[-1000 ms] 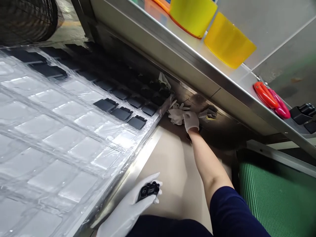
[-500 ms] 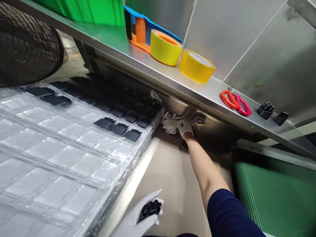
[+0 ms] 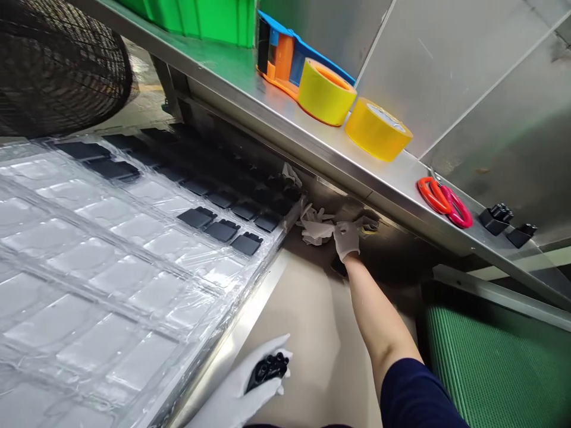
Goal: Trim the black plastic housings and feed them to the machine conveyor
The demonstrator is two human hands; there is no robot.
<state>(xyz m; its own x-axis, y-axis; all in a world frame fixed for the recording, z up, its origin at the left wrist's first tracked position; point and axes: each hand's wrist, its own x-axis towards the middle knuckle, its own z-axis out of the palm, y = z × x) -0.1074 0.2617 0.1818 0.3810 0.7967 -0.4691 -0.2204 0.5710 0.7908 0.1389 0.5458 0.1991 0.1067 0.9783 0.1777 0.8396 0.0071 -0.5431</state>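
My left hand, in a white glove, is at the bottom centre with its fingers curled round a black plastic part that has several short round tubes. My right hand, also gloved, reaches far forward under the steel shelf. It is beside a crumpled pile of white gloves or cloth and seems to touch it. Its fingertips point away and are mostly hidden, so what they hold does not show. A small dark object lies below its wrist.
Left lies a clear plastic tray with several flat black pieces. The steel shelf carries tape rolls, red-handled scissors, black parts and a green bin. A green ribbed surface is at right.
The view has shifted, so the shelf and its things sit farther right. My right hand has turned slightly and stays by the white pile. My left hand still holds the black part.
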